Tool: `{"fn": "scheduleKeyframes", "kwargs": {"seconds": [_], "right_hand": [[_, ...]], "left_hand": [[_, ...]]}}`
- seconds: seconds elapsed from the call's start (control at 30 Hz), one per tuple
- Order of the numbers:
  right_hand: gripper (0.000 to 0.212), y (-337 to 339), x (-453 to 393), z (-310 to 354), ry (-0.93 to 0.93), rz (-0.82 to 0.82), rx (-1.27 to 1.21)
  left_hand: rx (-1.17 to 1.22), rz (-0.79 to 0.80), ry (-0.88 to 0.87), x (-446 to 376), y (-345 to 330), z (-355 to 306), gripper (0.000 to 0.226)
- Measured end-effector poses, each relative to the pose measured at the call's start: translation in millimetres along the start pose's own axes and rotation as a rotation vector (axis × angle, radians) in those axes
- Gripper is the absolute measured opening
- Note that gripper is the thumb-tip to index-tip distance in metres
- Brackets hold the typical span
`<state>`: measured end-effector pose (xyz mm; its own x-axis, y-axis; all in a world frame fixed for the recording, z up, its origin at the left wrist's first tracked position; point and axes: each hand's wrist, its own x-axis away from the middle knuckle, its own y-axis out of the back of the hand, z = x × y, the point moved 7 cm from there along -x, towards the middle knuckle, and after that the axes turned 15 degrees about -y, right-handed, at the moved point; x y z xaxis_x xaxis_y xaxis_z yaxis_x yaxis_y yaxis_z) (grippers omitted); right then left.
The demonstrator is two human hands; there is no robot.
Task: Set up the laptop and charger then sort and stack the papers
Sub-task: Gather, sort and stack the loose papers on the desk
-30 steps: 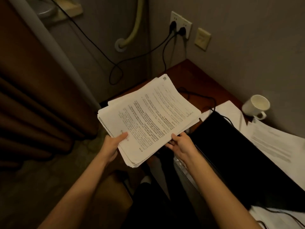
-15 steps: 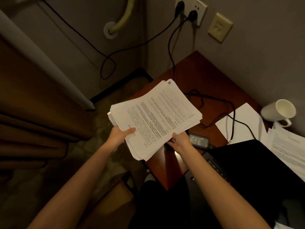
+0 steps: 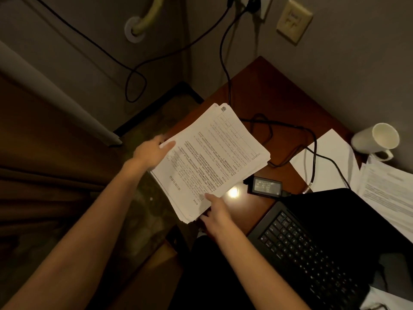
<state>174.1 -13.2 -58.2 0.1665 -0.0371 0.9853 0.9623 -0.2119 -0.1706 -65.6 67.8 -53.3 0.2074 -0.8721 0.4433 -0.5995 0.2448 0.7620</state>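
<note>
Head camera looks steeply down, close over the desk corner (image 3: 263,86).

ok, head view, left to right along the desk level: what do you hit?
left hand → paper stack → charger brick → loose sheet → mug. Right hand and laptop sit nearer the camera and overlap these, so left out.
</note>
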Motion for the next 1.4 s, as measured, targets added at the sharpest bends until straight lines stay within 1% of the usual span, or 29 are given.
{"fn": "scheduleKeyframes", "kwargs": {"seconds": [0.03, 0.1, 0.17, 0.23, 0.3, 0.33, 0.4, 0.43, 0.5, 0.6, 0.67, 0.7, 0.8, 0.83, 0.9, 0.97, 1.03, 1.07, 1.13, 1.2, 1.3, 1.4], "right_hand": [[0.015, -10, -1, -1, -0.011, 0.025, -0.02], [0.022, -24, -2, -1, -0.027, 0.042, 0.013], [0.037, -27, 1, 3, -0.025, 0.023, 0.118], [0.043, -17, 3, 14, 0.007, -0.048, 0.224], [0.042, -2, 4, 42, 0.133, -0.16, 0.257], [0.042, 7, 3, 59, 0.197, -0.214, 0.241], [0.039, 21, 0, 89, 0.249, -0.286, 0.21], [0.034, 24, 0, 102, 0.243, -0.295, 0.216], [0.024, 27, -2, 117, 0.159, -0.29, 0.252], [0.027, 21, 6, 126, 0.06, -0.212, 0.311], [0.02, 15, 10, 132, 0.054, -0.186, 0.367], [0.02, 11, 10, 135, 0.059, -0.187, 0.419], [0.038, 3, 19, 137, 0.084, -0.235, 0.646], [0.042, 5, 22, 135, 0.073, -0.238, 0.698], [0.047, 13, 29, 133, 0.065, -0.217, 0.735], [0.044, 27, 40, 139, 0.123, -0.238, 0.738], [0.035, 44, 55, 152, 0.224, -0.281, 0.761], [0.031, 52, 67, 157, 0.268, -0.291, 0.777], [0.029, 65, 97, 166, 0.341, -0.265, 0.819], [0.029, 80, 133, 173, 0.435, -0.226, 0.839], [0.026, 110, 189, 185, 0.576, -0.14, 0.766], [0.024, 153, 229, 198, 0.615, -0.049, 0.654]], "left_hand": [[-0.043, 0.024, 0.022, -3, -5, 1, 0.071], [-0.084, -0.031, 0.048, -5, -2, 2, 0.075], [-0.092, -0.053, 0.061, -9, 3, 5, 0.074], [-0.101, -0.021, 0.09, -15, 4, 9, 0.073], [-0.143, 0.017, 0.121, -23, 4, 2, 0.07], [-0.178, 0.035, 0.107, -29, 4, -6, 0.068], [-0.175, 0.049, 0.026, -47, 4, -35, 0.067], [-0.124, 0.051, -0.015, -55, 2, -52, 0.068], [-0.02, 0.049, -0.056, -70, -2, -81, 0.072], [0.128, 0.022, -0.028, -86, -7, -105, 0.073], [0.219, 0.009, -0.009, -93, -15, -107, 0.07], [0.236, -0.007, -0.008, -95, -18, -104, 0.069], [0.23, -0.031, -0.016, -96, -20, -99, 0.063], [0.186, -0.02, -0.017, -95, -20, -99, 0.063], [0.004, -0.012, -0.037, -93, -19, -107, 0.068], [-0.133, -0.094, -0.128, -85, -16, -131, 0.073], [-0.098, -0.191, -0.297, -72, -14, -169, 0.071], [-0.044, -0.198, -0.392, -66, -16, -191, 0.068], [0.072, -0.123, -0.552, -53, -23, -240, 0.055], [0.132, 0.016, -0.668, -40, -32, -289, 0.045], [0.055, 0.237, -0.819, -21, -50, -351, 0.036], [-0.05, 0.35, -0.898, -6, -68, -397, 0.034]]}}
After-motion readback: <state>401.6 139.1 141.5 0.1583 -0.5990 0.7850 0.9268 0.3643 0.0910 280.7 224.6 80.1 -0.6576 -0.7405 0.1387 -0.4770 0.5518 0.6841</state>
